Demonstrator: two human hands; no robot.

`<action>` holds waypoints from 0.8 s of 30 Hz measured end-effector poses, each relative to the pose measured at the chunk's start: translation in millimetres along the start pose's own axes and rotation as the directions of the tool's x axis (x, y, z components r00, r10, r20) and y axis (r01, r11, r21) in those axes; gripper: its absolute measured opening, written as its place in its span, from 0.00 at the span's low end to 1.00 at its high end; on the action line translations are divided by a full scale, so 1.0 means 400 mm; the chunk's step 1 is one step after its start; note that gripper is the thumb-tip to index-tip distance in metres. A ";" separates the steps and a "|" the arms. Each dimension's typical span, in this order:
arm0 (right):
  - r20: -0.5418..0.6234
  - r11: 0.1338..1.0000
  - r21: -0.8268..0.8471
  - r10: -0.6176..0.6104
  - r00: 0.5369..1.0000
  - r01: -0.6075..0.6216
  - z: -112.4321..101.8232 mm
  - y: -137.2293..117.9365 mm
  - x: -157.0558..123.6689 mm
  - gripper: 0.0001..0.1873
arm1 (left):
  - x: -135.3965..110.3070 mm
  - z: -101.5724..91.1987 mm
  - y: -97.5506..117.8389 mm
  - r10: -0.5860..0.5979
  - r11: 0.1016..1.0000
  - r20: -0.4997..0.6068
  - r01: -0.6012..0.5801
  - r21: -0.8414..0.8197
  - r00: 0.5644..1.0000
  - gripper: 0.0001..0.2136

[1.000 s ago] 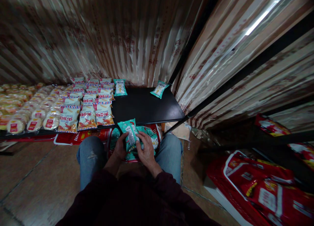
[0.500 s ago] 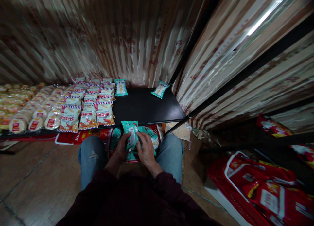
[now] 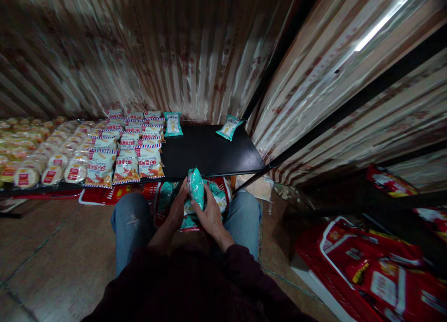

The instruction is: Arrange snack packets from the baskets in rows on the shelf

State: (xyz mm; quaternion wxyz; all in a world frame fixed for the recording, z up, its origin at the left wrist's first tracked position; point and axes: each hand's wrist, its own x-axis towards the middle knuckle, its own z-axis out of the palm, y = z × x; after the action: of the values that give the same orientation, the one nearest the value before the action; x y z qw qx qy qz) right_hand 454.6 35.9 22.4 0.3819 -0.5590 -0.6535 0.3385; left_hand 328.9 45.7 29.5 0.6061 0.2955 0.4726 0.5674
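Observation:
Between my knees, my left hand (image 3: 179, 207) and my right hand (image 3: 210, 213) hold a teal snack packet (image 3: 196, 188) from its two sides. The packet stands on edge, its narrow side turned up toward me. Beneath it lies an open red bag (image 3: 227, 191) with several more teal packets (image 3: 217, 194) inside. On the black shelf (image 3: 202, 154) just ahead, one teal packet (image 3: 173, 124) stands at the back beside the white-and-orange packets. Another teal packet (image 3: 229, 127) leans at the back right corner.
Rows of white-and-orange snack packets (image 3: 126, 166) and round wrapped crackers (image 3: 75, 172) fill the shelf's left part. Black metal bars (image 3: 314, 131) slant across the right. Red bags (image 3: 380, 270) lie on the floor at right. A corrugated curtain (image 3: 195, 51) hangs behind.
The teal packet in my hands has turned from showing its printed face to standing on edge. My hands now press it from both sides.

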 end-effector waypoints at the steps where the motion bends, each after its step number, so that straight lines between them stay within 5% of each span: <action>1: 0.010 0.999 0.011 0.040 0.999 -0.041 0.001 0.001 0.001 0.36 | 0.000 -0.002 -0.003 0.006 0.999 0.025 -0.007 0.041 1.000 0.24; 7: -0.051 0.988 0.088 0.132 0.990 -0.127 0.015 0.017 0.013 0.33 | 0.017 -0.019 -0.042 0.014 0.989 0.056 -0.022 0.145 0.998 0.31; 18: -0.017 0.914 0.324 0.265 0.964 -0.245 0.024 0.050 0.037 0.31 | 0.034 -0.033 -0.054 0.241 0.867 -0.005 -0.213 0.451 0.970 0.28; 24: -0.050 0.886 0.415 0.250 0.967 -0.208 0.048 0.071 0.071 0.28 | 0.060 -0.037 -0.058 0.311 0.812 -0.016 -0.257 0.524 0.950 0.26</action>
State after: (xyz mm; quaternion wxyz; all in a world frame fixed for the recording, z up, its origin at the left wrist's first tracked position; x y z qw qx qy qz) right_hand 448.8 67.7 -8.2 0.4800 -0.5572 -0.4777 0.4805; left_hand 322.7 62.1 -2.7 0.3883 0.4853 0.5875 0.5182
